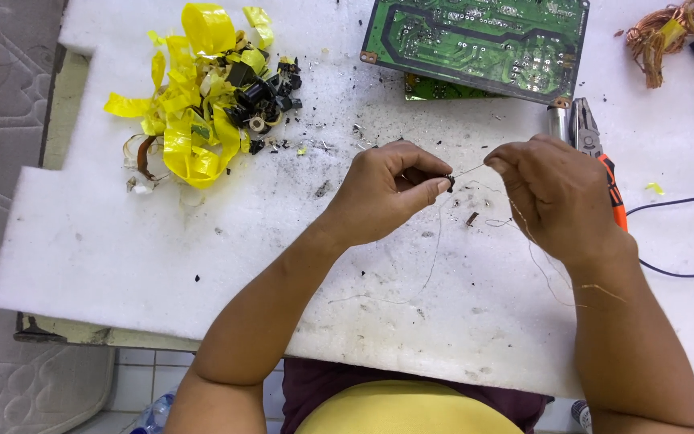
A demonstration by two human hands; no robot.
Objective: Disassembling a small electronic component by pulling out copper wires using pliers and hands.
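Note:
My left hand [387,193] pinches a small dark component [449,182] between thumb and fingers above the white foam sheet [122,241]. My right hand [552,193] is closed on a thin copper wire [467,171] that runs from that component. Loose strands of the same fine wire [544,269] trail over my right wrist and down across the foam. The two hands are a few centimetres apart.
A green circuit board [475,44] lies at the top centre. Orange-handled pliers [600,157] rest behind my right hand. A heap of yellow tape and black parts [202,88] sits at the upper left. A copper wire bundle [668,32] and a black cable [676,205] are at the right.

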